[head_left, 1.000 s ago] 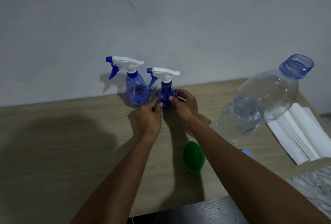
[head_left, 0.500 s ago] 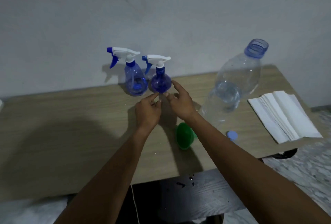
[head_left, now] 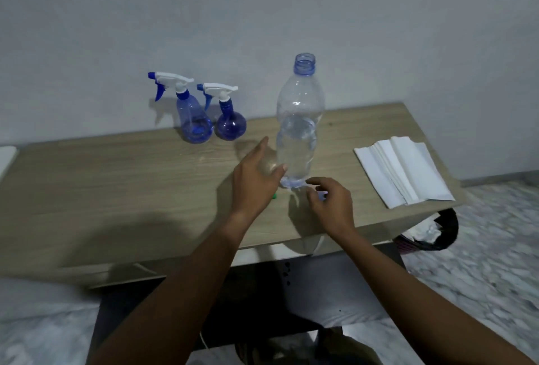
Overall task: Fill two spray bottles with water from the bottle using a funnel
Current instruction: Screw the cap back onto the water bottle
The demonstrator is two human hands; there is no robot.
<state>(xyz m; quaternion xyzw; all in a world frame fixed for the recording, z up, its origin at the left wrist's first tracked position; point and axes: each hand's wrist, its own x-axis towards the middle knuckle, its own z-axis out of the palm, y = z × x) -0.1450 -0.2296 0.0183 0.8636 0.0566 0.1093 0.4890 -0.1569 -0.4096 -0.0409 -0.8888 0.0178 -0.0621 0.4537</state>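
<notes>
Two blue spray bottles with white trigger heads stand by the wall: a taller one (head_left: 194, 119) and a round one (head_left: 230, 119) to its right. The clear water bottle (head_left: 299, 131) stands uncapped at mid-table, partly filled. My left hand (head_left: 253, 177) is spread open just left of its base, thumb near the plastic. It covers the green funnel (head_left: 274, 196); only a sliver shows. My right hand (head_left: 331, 204) curls over the small blue cap (head_left: 321, 196) in front of the bottle; whether it grips the cap is unclear.
A stack of white paper napkins (head_left: 402, 172) lies at the right end of the wooden table (head_left: 116, 183). A dark bin (head_left: 431, 233) with crumpled paper sits beyond the table's right corner. A dark lower surface (head_left: 262, 291) runs under the front edge.
Both hands have left the round spray bottle and come back toward the front right. The left now covers the funnel beside the water bottle; the right has reached the cap. The view has pulled back.
</notes>
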